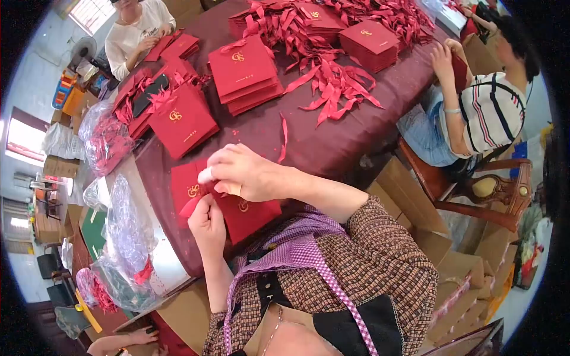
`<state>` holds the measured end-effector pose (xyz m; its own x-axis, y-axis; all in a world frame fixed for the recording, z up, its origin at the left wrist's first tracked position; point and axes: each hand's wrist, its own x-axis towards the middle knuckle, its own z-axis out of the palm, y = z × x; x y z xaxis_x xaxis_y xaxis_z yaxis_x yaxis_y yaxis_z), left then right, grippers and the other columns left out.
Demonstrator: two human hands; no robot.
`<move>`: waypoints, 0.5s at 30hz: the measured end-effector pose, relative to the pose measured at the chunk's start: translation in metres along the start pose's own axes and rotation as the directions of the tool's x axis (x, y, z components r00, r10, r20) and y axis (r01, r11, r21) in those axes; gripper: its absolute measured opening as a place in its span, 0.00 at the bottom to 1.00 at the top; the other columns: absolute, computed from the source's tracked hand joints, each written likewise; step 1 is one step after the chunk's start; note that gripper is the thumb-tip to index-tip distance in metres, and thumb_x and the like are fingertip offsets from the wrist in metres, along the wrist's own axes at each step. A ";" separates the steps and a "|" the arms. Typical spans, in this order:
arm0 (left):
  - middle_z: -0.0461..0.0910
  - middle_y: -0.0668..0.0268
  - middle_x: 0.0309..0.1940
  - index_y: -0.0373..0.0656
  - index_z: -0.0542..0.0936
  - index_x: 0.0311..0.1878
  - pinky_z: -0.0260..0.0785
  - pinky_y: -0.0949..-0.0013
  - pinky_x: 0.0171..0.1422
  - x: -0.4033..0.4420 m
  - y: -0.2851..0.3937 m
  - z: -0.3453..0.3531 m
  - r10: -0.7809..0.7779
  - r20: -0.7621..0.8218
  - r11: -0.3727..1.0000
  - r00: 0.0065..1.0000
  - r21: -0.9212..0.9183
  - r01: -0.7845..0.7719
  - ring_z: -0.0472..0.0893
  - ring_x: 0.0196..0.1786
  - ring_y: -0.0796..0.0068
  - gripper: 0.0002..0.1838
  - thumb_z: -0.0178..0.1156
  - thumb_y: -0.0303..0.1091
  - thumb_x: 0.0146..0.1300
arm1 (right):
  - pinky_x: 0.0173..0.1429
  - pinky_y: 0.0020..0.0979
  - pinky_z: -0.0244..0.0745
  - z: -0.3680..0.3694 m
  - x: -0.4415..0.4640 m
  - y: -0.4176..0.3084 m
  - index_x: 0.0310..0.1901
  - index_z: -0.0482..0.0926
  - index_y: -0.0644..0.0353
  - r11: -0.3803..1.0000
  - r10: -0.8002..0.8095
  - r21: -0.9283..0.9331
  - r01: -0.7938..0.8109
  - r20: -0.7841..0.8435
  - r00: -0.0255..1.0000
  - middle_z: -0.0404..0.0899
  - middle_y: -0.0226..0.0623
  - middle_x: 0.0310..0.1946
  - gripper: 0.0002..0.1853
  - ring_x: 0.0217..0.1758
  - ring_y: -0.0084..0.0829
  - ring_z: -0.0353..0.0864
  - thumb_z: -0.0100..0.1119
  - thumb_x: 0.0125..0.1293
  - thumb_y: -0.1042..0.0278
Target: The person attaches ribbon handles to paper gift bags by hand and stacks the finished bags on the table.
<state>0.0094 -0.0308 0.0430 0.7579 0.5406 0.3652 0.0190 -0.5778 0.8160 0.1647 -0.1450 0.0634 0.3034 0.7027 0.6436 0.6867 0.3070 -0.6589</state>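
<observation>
Pinching with thumb and finger, the left hand [208, 224] grips what looks like a red ribbon [189, 207], maybe so it cannot slip. The right hand [246, 173] is just above, fingers bent and tips close together, with something white on one finger; I cannot tell what it grips. Under the hands, two red gift bags [252, 221] lie flat by the near edge of the surface [338, 145], within easy reach. Their gold marks face up. Farther off, a neat stack of red bags [243, 77] and another stack [184, 127] sit flat, likely so they do not tip. Loose ribbons [341, 89] lie in a heap nearby. Two other people, one across [139, 32] and one at the right [490, 113], have red things in their hands.
</observation>
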 end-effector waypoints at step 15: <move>0.75 0.72 0.31 0.31 0.79 0.41 0.64 0.80 0.41 0.000 -0.010 -0.001 -0.091 0.050 0.975 0.995 -0.201 0.099 0.70 0.35 0.86 0.05 0.54 0.20 0.68 | 0.56 0.37 0.69 0.014 0.002 0.009 0.39 0.77 0.56 0.991 -0.121 0.074 0.112 0.136 0.983 0.74 0.32 0.38 0.09 0.47 0.37 0.72 0.62 0.58 0.77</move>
<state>0.0085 -0.0244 0.0355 0.7848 0.5593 0.2668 -0.0378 -0.3866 0.9215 0.1625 -0.1321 0.0531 0.1257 0.7408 0.6599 0.6653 0.4304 -0.6099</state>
